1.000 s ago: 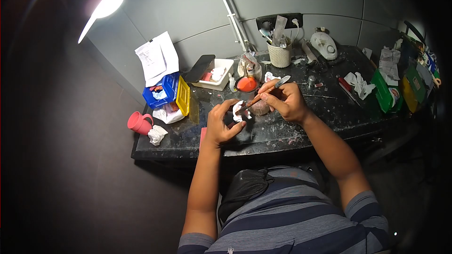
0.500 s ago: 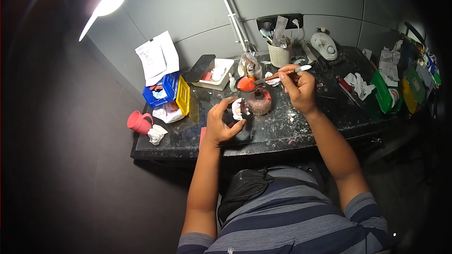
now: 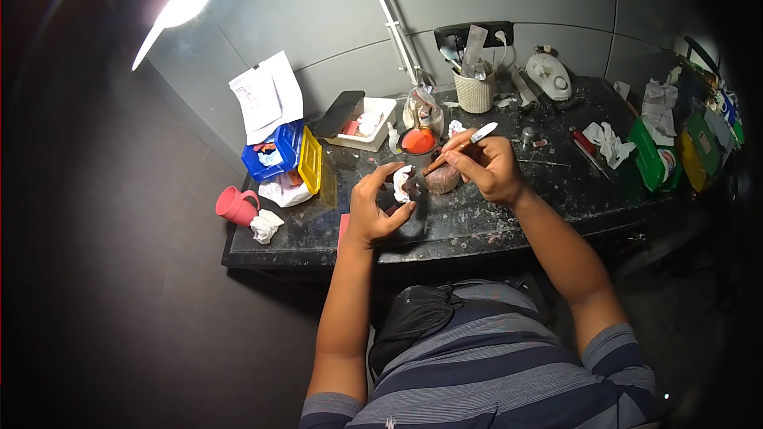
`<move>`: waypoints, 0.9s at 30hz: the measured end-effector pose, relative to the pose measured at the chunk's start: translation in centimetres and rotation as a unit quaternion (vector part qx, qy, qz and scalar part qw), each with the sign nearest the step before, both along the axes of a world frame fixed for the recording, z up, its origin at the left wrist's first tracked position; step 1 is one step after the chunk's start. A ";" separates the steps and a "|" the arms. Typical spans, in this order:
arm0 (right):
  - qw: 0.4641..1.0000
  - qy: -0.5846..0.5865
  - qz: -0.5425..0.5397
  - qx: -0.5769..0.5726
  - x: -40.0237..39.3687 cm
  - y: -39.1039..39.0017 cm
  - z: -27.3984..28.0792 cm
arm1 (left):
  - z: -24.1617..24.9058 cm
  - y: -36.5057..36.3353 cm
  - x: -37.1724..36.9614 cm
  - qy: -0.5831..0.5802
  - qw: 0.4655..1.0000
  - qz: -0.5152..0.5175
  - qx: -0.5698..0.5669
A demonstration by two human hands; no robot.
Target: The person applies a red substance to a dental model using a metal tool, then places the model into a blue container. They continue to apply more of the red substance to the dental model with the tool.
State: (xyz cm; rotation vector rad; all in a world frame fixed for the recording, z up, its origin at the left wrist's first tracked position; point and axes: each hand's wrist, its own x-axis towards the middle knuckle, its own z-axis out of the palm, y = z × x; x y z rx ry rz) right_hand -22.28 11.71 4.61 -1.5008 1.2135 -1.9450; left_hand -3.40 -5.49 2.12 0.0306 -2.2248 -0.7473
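My left hand (image 3: 372, 208) is closed around a white plaster dental cast (image 3: 402, 184), gripping its left side between thumb and fingers. In my right hand (image 3: 494, 171) is a wax knife (image 3: 436, 164) with a brown handle and a pale metal end, pinched like a pen. Its working end slants down to the left, close to the cast's right side. Behind it stands a squat, pinkish glass spirit lamp (image 3: 443, 182), its top partly covered in this view by the knife and my right hand. Just beyond lies a dark dish of red wax (image 3: 418, 141).
At the left are blue and yellow bins (image 3: 308, 160), a pink mug (image 3: 236, 206) and crumpled tissue (image 3: 266, 226). A white box (image 3: 373, 137) and a tool cup (image 3: 474, 93) stand behind. Green packages (image 3: 650, 160) sit at the right; a lamp (image 3: 187, 0) shines above.
My right hand has brought the wax knife down and toward me, from the red wax dish to beside the cast. The cast has turned slightly in my left hand, which stays in place.
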 end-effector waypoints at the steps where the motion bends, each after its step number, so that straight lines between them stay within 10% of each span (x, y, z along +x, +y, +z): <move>1: 1.000 0.008 0.008 0.005 0.2 0.1 0.2 | 0.0 0.0 0.0 -0.001 1.000 -0.001 -0.002; 27: 1.000 0.009 0.005 0.003 0.1 0.1 0.1 | 0.2 0.2 0.0 -0.012 1.000 0.002 0.002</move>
